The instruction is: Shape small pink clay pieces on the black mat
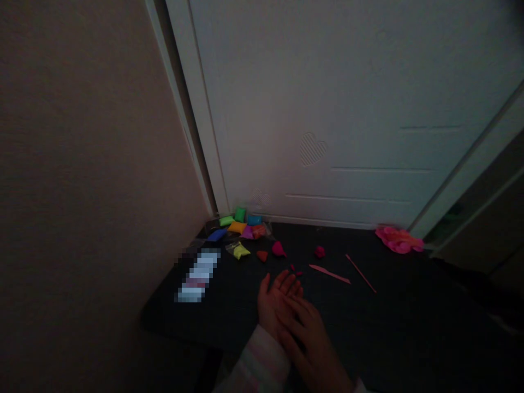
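The right hand (305, 327) lies flat across the open left hand (274, 300) above the dark table (409, 305). Whether anything sits between the palms, I cannot tell. Small pink clay bits (295, 269) lie just beyond.

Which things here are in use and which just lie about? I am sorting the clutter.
In use:
left hand and right hand, pressed palm to palm
small red clay bits

Lying about:
clay packets
pink stick
pink modelling tool
crumpled pink wrapper

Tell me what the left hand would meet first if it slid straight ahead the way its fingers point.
Probably the small pink bits just beyond the left hand, whose fingers point away over the dark table. Further along that line lies the pink lump. The picture is dim, so depth is unsure.
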A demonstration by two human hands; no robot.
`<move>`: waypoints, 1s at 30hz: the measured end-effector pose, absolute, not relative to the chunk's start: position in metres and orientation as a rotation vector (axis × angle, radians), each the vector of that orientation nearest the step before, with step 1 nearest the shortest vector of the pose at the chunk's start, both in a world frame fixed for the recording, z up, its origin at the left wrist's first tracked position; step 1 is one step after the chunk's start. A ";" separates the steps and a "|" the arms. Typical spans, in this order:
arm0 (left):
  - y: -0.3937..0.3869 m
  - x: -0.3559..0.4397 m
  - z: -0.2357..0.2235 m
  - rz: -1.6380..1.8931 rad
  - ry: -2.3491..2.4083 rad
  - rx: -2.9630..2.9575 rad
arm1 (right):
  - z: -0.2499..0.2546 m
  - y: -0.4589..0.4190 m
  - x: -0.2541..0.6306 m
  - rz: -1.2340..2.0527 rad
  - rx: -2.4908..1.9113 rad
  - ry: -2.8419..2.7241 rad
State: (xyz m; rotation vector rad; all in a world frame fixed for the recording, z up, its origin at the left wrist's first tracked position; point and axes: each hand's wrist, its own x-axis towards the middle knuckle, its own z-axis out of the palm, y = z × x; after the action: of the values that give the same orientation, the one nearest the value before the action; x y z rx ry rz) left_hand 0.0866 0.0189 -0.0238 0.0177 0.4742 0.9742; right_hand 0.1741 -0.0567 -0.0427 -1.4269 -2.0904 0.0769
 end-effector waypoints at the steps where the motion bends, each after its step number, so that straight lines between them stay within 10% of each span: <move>1: 0.019 0.087 -0.024 0.971 0.474 0.019 | -0.042 -0.057 0.174 0.086 -1.423 -2.103; 30: 0.017 0.088 -0.022 0.945 0.512 0.034 | -0.041 -0.057 0.171 0.097 -1.466 -2.052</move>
State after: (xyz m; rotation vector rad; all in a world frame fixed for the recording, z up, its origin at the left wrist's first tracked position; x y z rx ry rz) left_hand 0.0882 0.0171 -0.0221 0.0340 0.5122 0.9452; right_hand 0.1708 -0.0571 -0.0412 -1.4663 -2.0519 0.0971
